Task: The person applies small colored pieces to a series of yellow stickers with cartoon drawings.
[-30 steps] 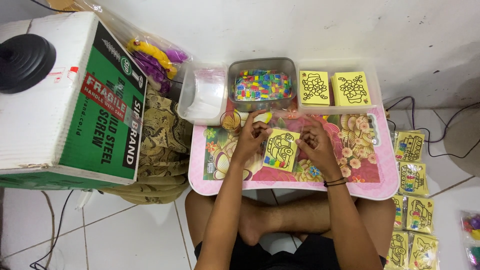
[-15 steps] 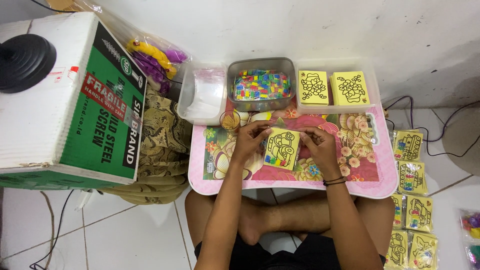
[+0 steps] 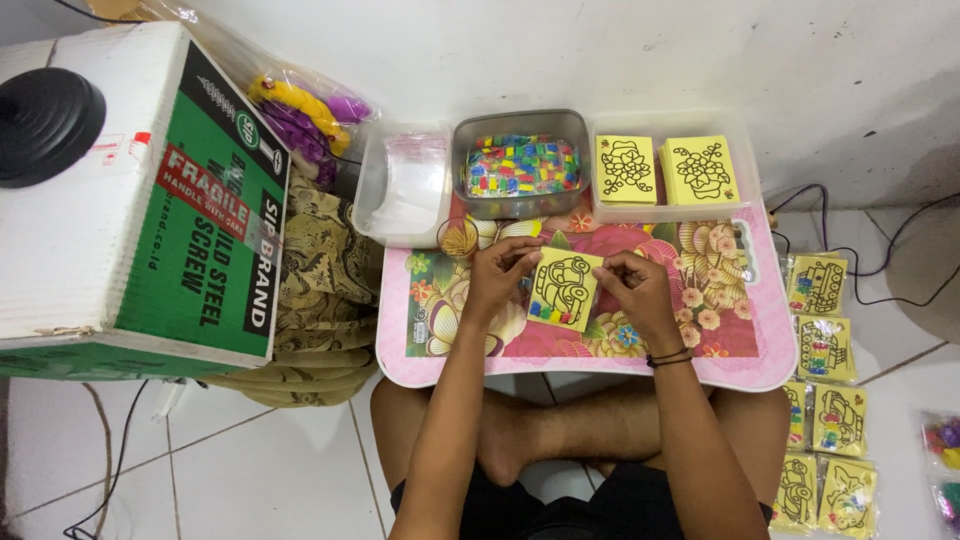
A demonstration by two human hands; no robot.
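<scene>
Both my hands are on the yellow card (image 3: 565, 290), held tilted just above the middle of the pink floral table (image 3: 440, 370). My left hand (image 3: 497, 275) pinches its left edge, my right hand (image 3: 635, 290) grips the right edge, fingers curled. Just beyond my left fingers stands a small cup of sticks (image 3: 458, 237). Along the far edge the metal tin of coloured pieces (image 3: 520, 165) and the clear tray of yellow sheets (image 3: 668, 170) sit close. Bare tabletop lies open left and right of my hands; the near edge sits over my crossed legs.
</scene>
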